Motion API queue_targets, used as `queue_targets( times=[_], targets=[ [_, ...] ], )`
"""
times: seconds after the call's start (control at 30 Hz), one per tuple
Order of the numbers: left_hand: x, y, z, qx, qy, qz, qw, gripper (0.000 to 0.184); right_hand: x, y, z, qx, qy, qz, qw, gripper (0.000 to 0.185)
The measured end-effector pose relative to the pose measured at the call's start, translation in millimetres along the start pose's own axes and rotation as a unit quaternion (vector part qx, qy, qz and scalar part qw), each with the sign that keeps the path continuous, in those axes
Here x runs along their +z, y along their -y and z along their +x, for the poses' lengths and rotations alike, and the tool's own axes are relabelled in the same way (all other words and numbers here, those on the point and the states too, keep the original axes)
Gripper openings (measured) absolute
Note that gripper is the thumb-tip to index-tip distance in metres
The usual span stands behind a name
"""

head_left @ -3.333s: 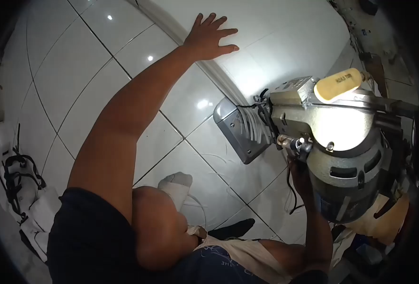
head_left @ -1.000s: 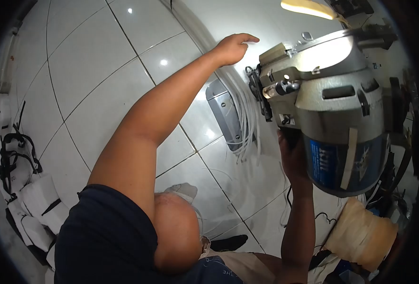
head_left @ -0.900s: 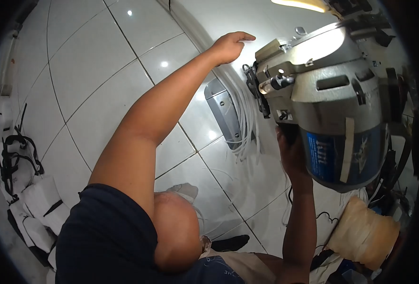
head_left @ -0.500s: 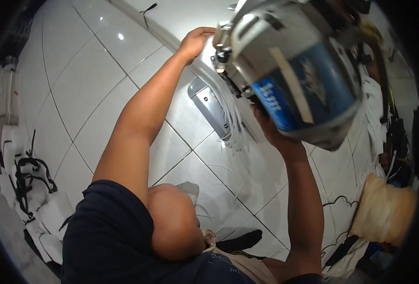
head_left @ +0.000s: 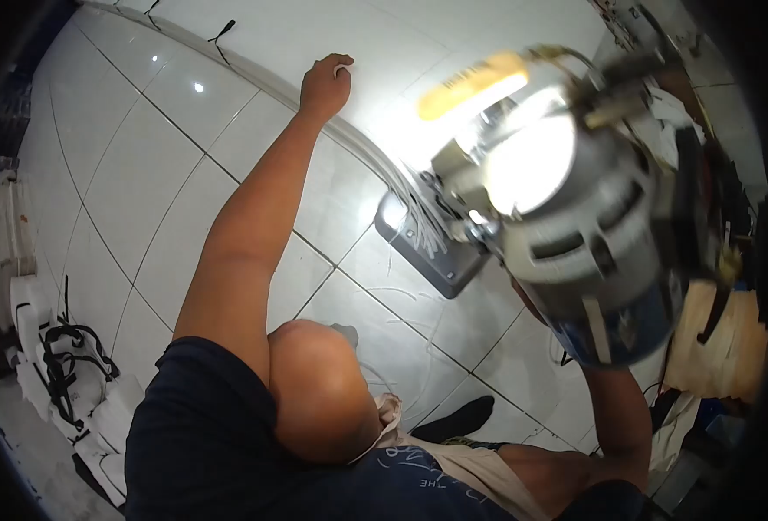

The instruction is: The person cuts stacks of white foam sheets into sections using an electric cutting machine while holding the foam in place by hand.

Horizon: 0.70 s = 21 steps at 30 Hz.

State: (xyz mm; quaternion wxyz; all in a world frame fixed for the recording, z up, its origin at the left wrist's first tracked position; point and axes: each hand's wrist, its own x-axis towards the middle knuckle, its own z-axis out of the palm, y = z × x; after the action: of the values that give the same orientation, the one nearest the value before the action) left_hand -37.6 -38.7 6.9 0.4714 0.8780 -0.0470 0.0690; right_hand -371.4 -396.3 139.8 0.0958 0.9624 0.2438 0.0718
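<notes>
My left hand (head_left: pixel 325 89) is over the white surface (head_left: pixel 362 35) at the upper middle, its fingers curled and the thumb near the index finger; what they may hold cannot be made out. At the right stands a large, blurred grey motor machine (head_left: pixel 575 234) with a blue label and a glaring lamp spot. My right hand (head_left: pixel 527 300) is mostly hidden behind its motor body and appears closed on it. A yellow handle-like piece (head_left: pixel 475 84) is at the machine's top. Beside the machine, white cords (head_left: pixel 423 227) lie over a grey metal base plate (head_left: pixel 436 260).
White floor tiles (head_left: pixel 176 200) spread across the left and middle. White bundles with black straps (head_left: pixel 76 373) lie at the lower left. A tan wrapped roll (head_left: pixel 715 343) and other clutter are at the lower right. A black-socked foot (head_left: pixel 455 420) shows at the bottom.
My view has shifted, so the machine appears lower and further right, with its yellow piece back in sight. My left hand is now apart from the machine, its fingers curled rather than spread as at first.
</notes>
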Motion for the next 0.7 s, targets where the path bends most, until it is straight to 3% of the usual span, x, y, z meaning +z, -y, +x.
queue_targets(
  times=[0.03, 0.1, 0.3, 0.5, 0.53, 0.7],
  targets=[
    [0.4, -1.8, -3.9, 0.092, -0.041, 0.028, 0.995, 0.025, 0.1, -2.9, -17.7, 0.01, 0.015, -0.008, 1.0, 0.04],
    [11.9, 21.4, 3.0, 0.182, -0.073, 0.079, 0.977, 0.023, 0.4, -5.4, -50.1, 0.033, 0.034, -0.011, 0.999, 0.04],
    [9.2, 28.8, -2.9, 0.158, -0.019, 0.106, 0.982, 0.023, 4.1, -8.8, -128.3, 0.106, 0.055, 0.005, 0.993, 0.04],
    [3.9, 25.4, 2.7, 0.213, 0.013, 0.202, 0.956, 0.024, 11.6, -15.9, -164.7, 0.156, 0.01, 0.065, 0.986, 0.041],
    [4.1, 8.6, -5.4, 0.242, -0.016, 0.266, 0.933, 0.023, 14.3, -19.2, -168.3, 0.165, 0.001, 0.084, 0.983, 0.041],
    [7.5, -52.1, -14.0, 0.228, -0.024, 0.204, 0.952, 0.022, 35.3, -51.5, -159.0, 0.178, -0.081, 0.194, 0.961, 0.042]
  ],
)
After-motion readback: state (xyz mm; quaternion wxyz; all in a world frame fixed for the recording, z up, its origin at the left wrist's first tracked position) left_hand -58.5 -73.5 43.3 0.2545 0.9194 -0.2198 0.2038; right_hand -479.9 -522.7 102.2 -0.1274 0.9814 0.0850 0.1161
